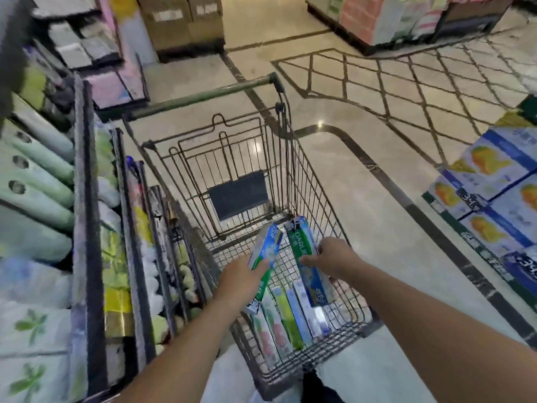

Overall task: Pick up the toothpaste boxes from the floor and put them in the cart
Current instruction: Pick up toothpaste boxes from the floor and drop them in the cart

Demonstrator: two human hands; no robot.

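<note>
A wire shopping cart (308,181) with a green handle stands in front of me. Over its near end my left hand (241,279) grips a green, blue and white toothpaste box (266,251). My right hand (334,257) holds a second long green and blue toothpaste box (303,245), tilted above the cart floor. Several toothpaste boxes (287,318) lie side by side on the cart floor under both hands.
Store shelves (84,199) packed with goods run close along the cart's left side. Stacked blue and white cartons (494,181) stand at the right. Cardboard boxes (186,21) sit at the back on the shiny tiled floor (377,158).
</note>
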